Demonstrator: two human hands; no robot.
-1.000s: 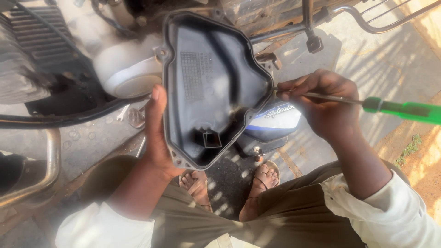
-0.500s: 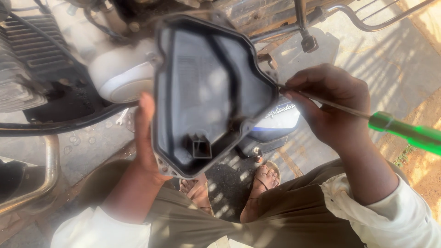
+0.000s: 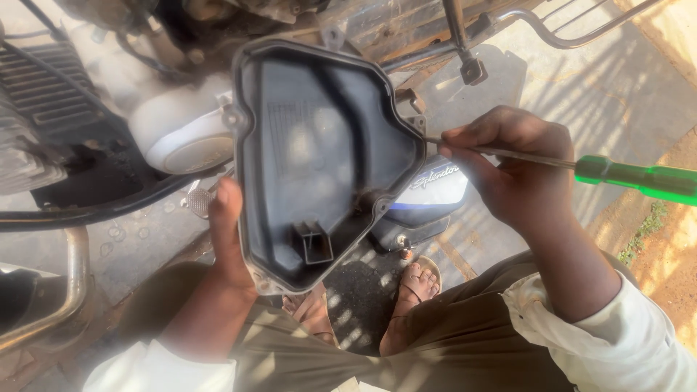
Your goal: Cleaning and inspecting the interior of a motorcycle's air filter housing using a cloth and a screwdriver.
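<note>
Black moulded plastic, a shallow tray-shaped cover [image 3: 319,160] with a raised rim and angular outline, fills the middle of my view, its hollow side turned up toward me; inside the hollow there is only a small square socket [image 3: 314,242] near the lower end and a faint ribbed patch higher up; nothing loose lies in it. My left hand [image 3: 225,254] grips the cover's lower left rim, thumb pressed along the edge, the fingers hidden behind the plastic. My right hand [image 3: 512,170] is closed around the thin metal shaft of a screwdriver with a translucent green handle [image 3: 639,178]; the shaft's tip meets the cover's right edge, at a corner tab, though I cannot make out exactly what it touches; the handle runs out of frame on the right.

Behind the cover stands a motorcycle, mostly cut off: dark finned engine block [image 3: 43,109] on the left, a rounded white side casing [image 3: 185,138] just beside the cover, a chrome exhaust pipe [image 3: 51,297] at lower left. A white and blue body panel [image 3: 428,192] lies on the concrete below, partly hidden by the cover. My sandalled feet [image 3: 406,290] and olive trousers show at the bottom, white sleeves at both wrists.
</note>
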